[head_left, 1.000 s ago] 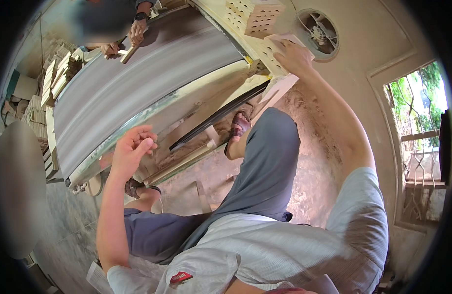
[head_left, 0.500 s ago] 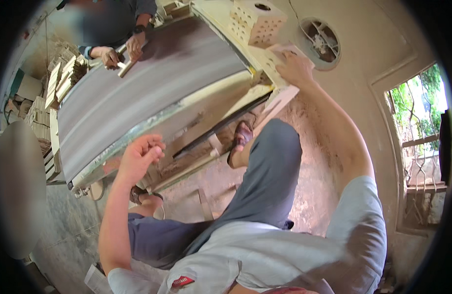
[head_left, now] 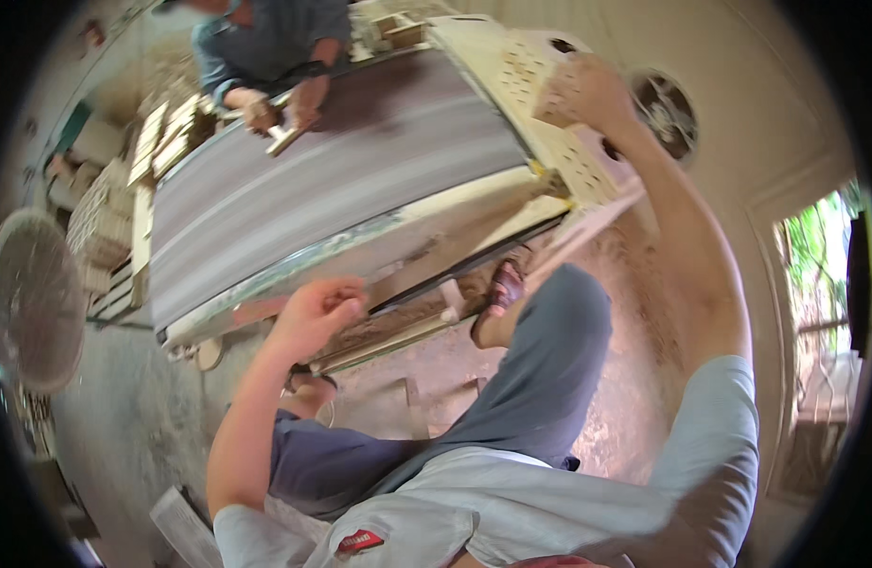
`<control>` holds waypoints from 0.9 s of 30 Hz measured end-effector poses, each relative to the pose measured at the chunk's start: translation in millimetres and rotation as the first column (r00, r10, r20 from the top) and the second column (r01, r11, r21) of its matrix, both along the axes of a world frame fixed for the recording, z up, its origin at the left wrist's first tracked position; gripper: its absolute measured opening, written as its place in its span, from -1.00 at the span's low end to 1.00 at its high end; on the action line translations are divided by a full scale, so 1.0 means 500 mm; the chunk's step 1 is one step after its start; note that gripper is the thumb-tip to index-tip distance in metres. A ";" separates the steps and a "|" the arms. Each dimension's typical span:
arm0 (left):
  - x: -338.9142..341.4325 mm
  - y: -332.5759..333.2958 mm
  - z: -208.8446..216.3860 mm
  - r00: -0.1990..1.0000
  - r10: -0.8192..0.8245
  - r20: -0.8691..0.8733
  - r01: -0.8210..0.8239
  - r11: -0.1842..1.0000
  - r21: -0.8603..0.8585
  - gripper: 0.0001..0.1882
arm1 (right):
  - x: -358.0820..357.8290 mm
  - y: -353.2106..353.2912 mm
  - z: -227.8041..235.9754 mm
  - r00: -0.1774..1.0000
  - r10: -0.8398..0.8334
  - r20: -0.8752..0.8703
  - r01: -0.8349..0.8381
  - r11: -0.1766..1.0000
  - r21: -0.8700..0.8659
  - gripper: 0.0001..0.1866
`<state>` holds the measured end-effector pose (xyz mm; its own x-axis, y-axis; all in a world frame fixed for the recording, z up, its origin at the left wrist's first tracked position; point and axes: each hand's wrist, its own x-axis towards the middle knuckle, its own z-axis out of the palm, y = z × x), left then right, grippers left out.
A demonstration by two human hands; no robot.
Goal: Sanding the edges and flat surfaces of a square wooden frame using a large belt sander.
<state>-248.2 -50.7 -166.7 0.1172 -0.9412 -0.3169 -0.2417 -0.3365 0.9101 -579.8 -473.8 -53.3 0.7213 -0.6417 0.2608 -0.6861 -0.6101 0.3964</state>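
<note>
My left hand [head_left: 320, 317] hovers before the near edge of a wide grey sanding belt [head_left: 332, 175], fingers loosely bent and apart, nothing visible in them. At the belt machine's right end, my right hand [head_left: 592, 95] is curled against a pale wooden box with rows of small holes [head_left: 523, 68]. Motion blurs its fingers and hides what they grip, if anything. A second perforated pale piece [head_left: 584, 168] lies just below that hand. Across the belt, a co-worker's two hands [head_left: 280, 112] press a small wooden piece [head_left: 286, 140] on its surface.
Stacked wooden pieces [head_left: 176, 142] stand beyond the belt's left end. A round fan [head_left: 36, 301] is at far left. A round wall opening with a fan [head_left: 665, 114] lies past my right hand; a barred window [head_left: 824, 284] is at right. My feet are under the machine's near side.
The whole view has shifted, so the scene sits further right. My right hand has risen from the nearer perforated piece to the box behind it. My left hand still holds nothing visible.
</note>
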 end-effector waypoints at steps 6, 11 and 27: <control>-0.021 -0.037 0.002 0.986 -0.115 0.118 0.126 0.988 -0.092 -0.63 | 0.004 -0.221 -0.054 0.948 -0.249 0.196 0.211 0.958 0.196 -0.17; 0.000 -0.014 0.006 0.981 -0.120 0.150 0.137 0.985 -0.107 -0.65 | 0.057 -0.204 -0.072 0.943 -0.219 0.250 0.188 0.972 0.142 -0.20; 0.065 -0.004 0.089 0.838 0.289 -0.463 -0.433 0.868 -0.244 -0.34 | 0.273 0.348 -0.012 0.514 0.780 0.358 -0.847 0.527 0.068 -0.34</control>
